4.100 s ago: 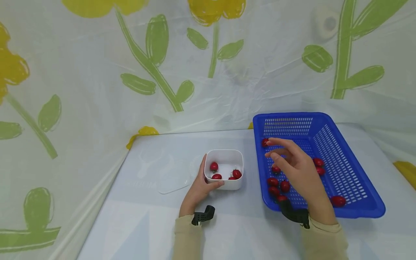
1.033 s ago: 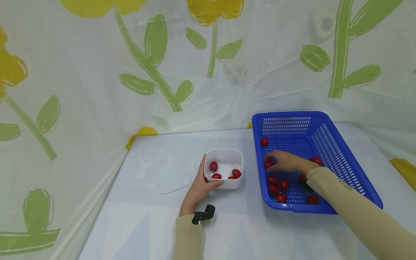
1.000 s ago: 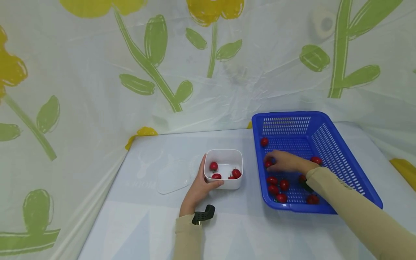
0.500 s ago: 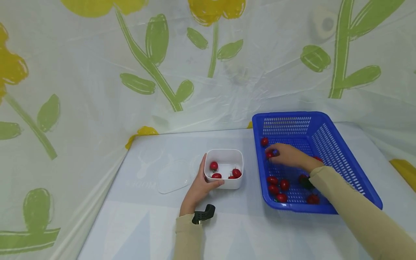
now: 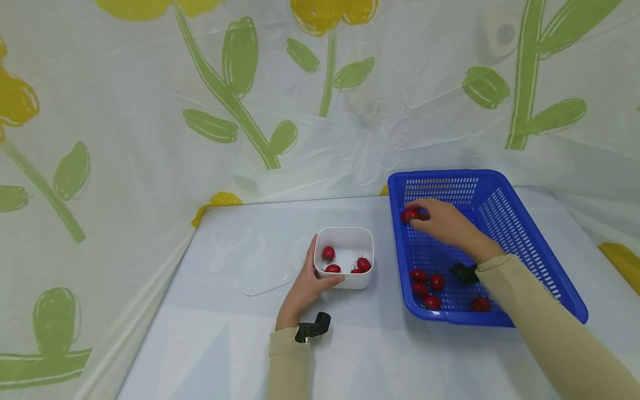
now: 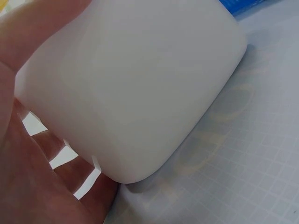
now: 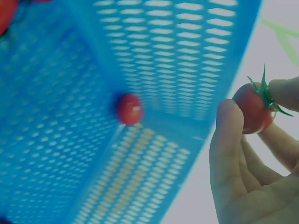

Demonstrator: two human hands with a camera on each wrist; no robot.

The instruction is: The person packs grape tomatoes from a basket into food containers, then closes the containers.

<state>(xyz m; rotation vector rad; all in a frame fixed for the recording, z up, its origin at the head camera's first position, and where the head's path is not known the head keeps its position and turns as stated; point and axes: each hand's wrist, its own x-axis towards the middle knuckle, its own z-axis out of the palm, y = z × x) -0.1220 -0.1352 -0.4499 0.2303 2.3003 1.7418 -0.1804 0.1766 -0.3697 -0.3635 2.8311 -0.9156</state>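
Note:
My left hand [image 5: 306,286] grips a white square container [image 5: 356,282] on the table, thumb along the near side and fingers around the left. Inside it lie several cherry tomatoes [image 5: 328,254]. In the left wrist view the container's smooth wall [image 6: 149,93] fills most of the picture. Over the far left part of the blue basket [image 5: 400,266], my right hand [image 5: 445,222] pinches a cherry tomato [image 7: 252,107] with a green stem top between thumb and fingertips. Another cherry tomato [image 7: 129,109] sits in the basket corner in the right wrist view.
More cherry tomatoes [image 5: 437,282] are grouped at the basket's near left, with a single tomato [image 5: 480,304] to their right. A clear flat lid-like sheet [image 5: 265,276] lies left of the container. A flower-printed curtain [image 5: 320,144] hangs behind the table.
My right hand was open over the basket about four seconds ago. It now pinches a tomato and has moved up toward the basket's far left corner. The left hand and container stay put.

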